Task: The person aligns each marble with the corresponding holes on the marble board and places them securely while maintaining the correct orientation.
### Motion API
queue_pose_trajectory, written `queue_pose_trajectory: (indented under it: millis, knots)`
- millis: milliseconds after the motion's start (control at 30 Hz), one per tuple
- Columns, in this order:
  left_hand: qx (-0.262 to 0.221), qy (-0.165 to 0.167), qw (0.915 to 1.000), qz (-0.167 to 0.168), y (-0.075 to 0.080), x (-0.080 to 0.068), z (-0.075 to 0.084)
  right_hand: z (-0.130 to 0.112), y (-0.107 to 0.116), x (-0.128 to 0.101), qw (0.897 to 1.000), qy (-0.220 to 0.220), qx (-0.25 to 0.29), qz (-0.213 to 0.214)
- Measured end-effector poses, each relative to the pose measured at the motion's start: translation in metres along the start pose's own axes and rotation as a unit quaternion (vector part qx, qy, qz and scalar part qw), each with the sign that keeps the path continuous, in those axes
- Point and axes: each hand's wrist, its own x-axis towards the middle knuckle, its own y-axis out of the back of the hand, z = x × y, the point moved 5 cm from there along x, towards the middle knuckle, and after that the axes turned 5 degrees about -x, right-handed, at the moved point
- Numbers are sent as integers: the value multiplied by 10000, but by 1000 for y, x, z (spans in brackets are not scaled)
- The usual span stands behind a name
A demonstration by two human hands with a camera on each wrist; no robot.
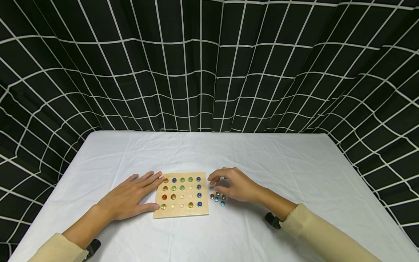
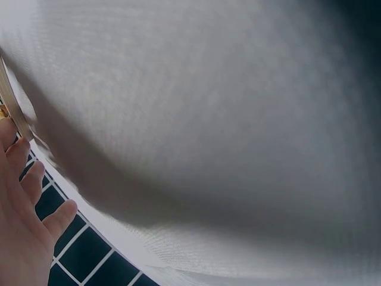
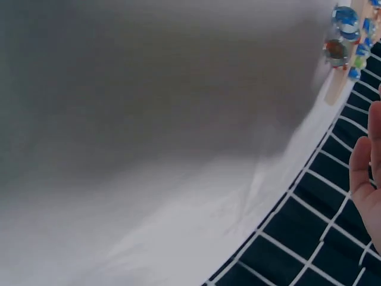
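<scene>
A square wooden board lies on the white tablecloth, with coloured glass marbles seated in many of its holes and several holes bare. My left hand lies flat beside the board's left edge, its straight fingers and thumb touching that edge. My right hand hovers just right of the board with fingers curled; whether it pinches a marble is unclear. A few loose marbles lie under it. The left wrist view shows my left hand's fingers by the board's edge. The right wrist view shows loose marbles and my right hand's fingertips.
The table is covered with a white cloth. A black curtain with a white grid hangs behind it and along both sides. Dark wrist straps sit on both beige sleeves.
</scene>
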Motion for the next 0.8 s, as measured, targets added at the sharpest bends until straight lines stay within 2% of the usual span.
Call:
queue_pose_trajectory:
  millis: [300, 800]
  knots:
    - [-4, 28, 10000, -19, 0, 0, 0, 16, -1, -15, 9992, -328, 8, -226]
    - [-1, 53, 10000, -52, 1, 0, 0, 28, -8, -29, 9973, -457, 29, -570]
